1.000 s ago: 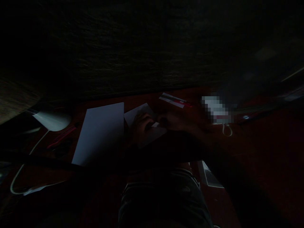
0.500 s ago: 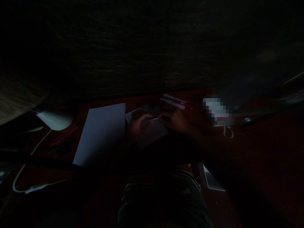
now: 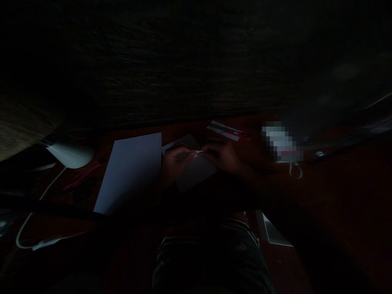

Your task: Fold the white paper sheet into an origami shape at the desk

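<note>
On my feed the left hand (image 3: 177, 165) and right hand (image 3: 222, 158) sit together near the desk's (image 3: 183, 127) near edge, fingertips meeting on a small white paper piece (image 3: 197, 152); the dimness hides the exact grip; a pale paper sheet (image 3: 199, 176) lies beneath them, seemingly as backing; a larger white sheet (image 3: 128, 173) rests just left, clear of their work; a red-and-white packet (image 3: 225, 130) lies beyond the right hand.

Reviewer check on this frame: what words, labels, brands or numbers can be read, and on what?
No text can be read in this view.
Red-and-white packet: any markings are too small and dark to read.
Pixelated white object: blurred, unreadable.
White sheet: no writing shows.
</note>
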Demonstrator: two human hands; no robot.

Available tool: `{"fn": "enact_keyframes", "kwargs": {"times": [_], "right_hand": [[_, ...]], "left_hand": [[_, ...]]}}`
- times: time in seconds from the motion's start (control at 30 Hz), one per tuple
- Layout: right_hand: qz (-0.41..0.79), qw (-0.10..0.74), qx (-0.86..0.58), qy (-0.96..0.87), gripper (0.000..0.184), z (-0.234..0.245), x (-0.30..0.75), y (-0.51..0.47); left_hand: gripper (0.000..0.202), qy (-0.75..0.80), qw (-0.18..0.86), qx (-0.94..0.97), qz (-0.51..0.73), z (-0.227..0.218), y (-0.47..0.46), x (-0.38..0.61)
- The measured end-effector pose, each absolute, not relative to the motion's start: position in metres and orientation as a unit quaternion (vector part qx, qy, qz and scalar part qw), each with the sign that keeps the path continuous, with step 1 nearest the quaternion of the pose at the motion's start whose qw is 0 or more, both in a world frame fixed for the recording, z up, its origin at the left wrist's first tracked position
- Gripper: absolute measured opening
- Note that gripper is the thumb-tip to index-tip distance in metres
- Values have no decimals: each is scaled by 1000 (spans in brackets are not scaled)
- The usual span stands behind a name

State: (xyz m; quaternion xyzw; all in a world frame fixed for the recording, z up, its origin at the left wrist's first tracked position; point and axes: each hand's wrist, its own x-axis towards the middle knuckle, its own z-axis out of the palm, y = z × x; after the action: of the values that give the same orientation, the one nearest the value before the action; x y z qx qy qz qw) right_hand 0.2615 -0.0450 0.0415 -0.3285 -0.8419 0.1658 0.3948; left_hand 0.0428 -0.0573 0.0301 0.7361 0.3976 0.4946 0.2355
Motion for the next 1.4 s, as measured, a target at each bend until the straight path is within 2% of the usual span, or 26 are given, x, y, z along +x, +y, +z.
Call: {"fn": "enact_keyframes", "kwargs": {"times": [0.23,0.43,0.8,1.17,1.4], "right_hand": [[119,423,-358,-824,19,42,258,-49],[116,456,-355,-808,20,36,261,-42],[133,437,-351,-817,9,36,261,-40],[178,428,-330,-822,14,33,259,-38],[184,429,-318,-825,23,35,259,-39]], "left_hand": [[31,462,354,633,511,15,-51,45],[31,419,425,601,531,20,-53,48],[22,405,386,657,505,19,-52,45],[16,377,376,684,498,19,-53,46],[14,358,373,703,487,19,-52,47]]}}
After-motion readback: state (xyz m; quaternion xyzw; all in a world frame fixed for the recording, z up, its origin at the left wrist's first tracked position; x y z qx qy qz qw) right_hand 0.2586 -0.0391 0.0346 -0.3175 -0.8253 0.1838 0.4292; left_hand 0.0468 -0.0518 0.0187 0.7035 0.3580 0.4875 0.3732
